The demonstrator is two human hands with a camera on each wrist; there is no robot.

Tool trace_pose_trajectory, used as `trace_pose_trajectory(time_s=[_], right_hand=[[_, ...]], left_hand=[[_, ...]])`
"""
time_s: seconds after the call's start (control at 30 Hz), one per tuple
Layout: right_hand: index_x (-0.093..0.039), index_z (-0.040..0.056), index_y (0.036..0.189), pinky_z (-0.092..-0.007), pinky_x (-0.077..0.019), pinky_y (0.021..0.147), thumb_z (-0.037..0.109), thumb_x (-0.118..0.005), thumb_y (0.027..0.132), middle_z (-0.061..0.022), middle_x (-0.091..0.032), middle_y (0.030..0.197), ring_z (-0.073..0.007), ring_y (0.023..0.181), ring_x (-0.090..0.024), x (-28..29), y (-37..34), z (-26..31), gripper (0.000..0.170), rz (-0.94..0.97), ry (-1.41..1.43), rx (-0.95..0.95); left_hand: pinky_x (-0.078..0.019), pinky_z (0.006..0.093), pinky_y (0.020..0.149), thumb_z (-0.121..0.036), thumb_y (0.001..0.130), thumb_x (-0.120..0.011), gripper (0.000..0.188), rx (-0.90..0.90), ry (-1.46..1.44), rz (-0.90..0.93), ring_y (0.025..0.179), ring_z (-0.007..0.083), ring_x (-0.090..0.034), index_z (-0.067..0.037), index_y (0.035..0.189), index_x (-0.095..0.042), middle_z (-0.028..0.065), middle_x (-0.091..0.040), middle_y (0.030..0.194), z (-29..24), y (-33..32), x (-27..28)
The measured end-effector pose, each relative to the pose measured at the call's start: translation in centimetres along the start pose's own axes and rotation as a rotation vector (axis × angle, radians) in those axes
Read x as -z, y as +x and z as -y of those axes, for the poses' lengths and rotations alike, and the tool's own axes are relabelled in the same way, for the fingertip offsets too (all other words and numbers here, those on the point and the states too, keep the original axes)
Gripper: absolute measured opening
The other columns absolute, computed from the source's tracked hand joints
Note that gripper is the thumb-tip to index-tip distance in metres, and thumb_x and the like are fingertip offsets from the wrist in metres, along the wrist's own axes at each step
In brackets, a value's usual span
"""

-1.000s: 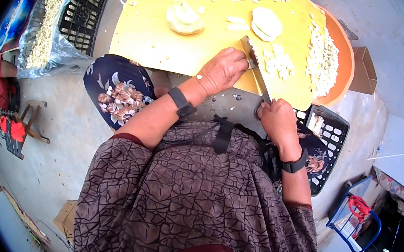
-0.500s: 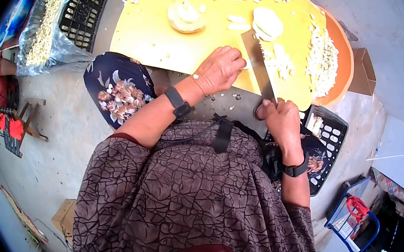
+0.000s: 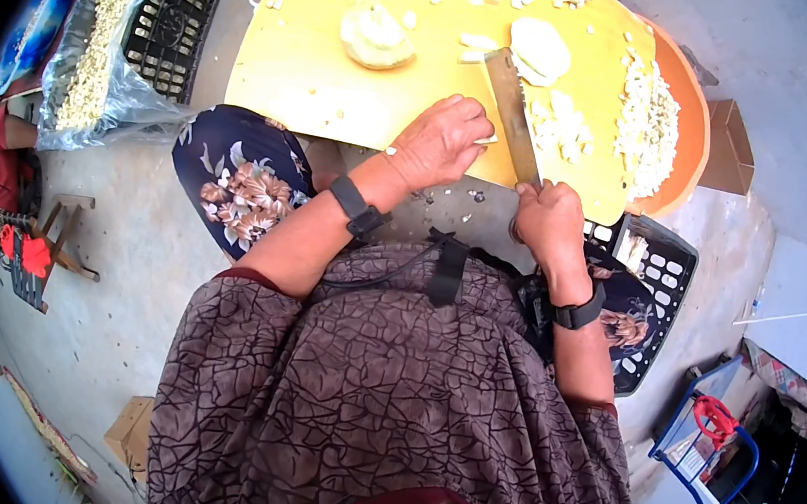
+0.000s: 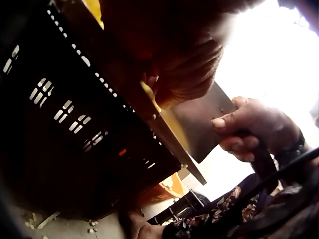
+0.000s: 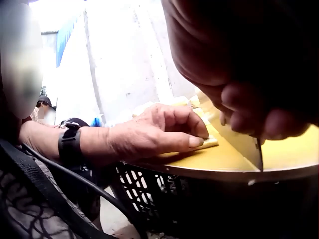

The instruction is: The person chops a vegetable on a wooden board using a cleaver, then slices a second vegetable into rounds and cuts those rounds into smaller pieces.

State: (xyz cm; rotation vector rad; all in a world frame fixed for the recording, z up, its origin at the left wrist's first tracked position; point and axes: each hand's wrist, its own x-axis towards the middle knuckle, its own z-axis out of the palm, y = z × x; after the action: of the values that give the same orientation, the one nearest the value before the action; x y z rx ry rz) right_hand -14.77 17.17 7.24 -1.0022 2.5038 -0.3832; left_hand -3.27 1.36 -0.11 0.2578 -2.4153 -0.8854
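Observation:
My left hand [image 3: 445, 141] is at the near edge of a yellow cutting board [image 3: 293, 87]. Its curled fingers and thumb hold a pale vegetable strip [image 5: 211, 143] down on the board. My right hand [image 3: 552, 225] grips the handle of a broad-bladed knife [image 3: 512, 104]. The blade stands beside the left fingertips, its far end over the board. A cut pale vegetable chunk [image 3: 378, 35] and a round pale slab [image 3: 539, 51] lie farther back, with loose strips [image 3: 477, 41] between them. Diced pieces [image 3: 562, 128] are heaped right of the blade.
An orange basin [image 3: 696, 137] beside the board borders more diced pieces [image 3: 652, 131]. A black crate [image 3: 165, 21] and a clear bag of diced pieces [image 3: 100, 43] stand at the left. Another black crate [image 3: 663, 284] is by the right knee, a cardboard box [image 3: 729, 146] behind it.
The knife swung away from the left hand with its broad face showing, then turned back narrower beside the fingertips. The left hand stays nearly in place; a strip end now shows past its fingers.

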Motion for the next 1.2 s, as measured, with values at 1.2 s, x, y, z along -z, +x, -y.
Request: trace_pose_trajectory(time_s=[1.2], right_hand=[[-0.067, -0.0093, 0.074, -0.0477, -0.0528, 0.072, 0.019, -0.065, 0.087, -0.0317, -0.062, 0.073, -0.0451, 0.075, -0.065, 1.2, -1.2, 2.0, 0.032, 0.118, -0.034, 0.112]], left_hand=[[-0.0522, 0.0366, 0.073, -0.010, 0.075, -0.074, 0.013, -0.013, 0.023, -0.063, 0.081, 0.0275, -0.061, -0.005, 0.082, -0.064, 0.0076, -0.059, 0.082, 0.4, -0.8, 0.6]])
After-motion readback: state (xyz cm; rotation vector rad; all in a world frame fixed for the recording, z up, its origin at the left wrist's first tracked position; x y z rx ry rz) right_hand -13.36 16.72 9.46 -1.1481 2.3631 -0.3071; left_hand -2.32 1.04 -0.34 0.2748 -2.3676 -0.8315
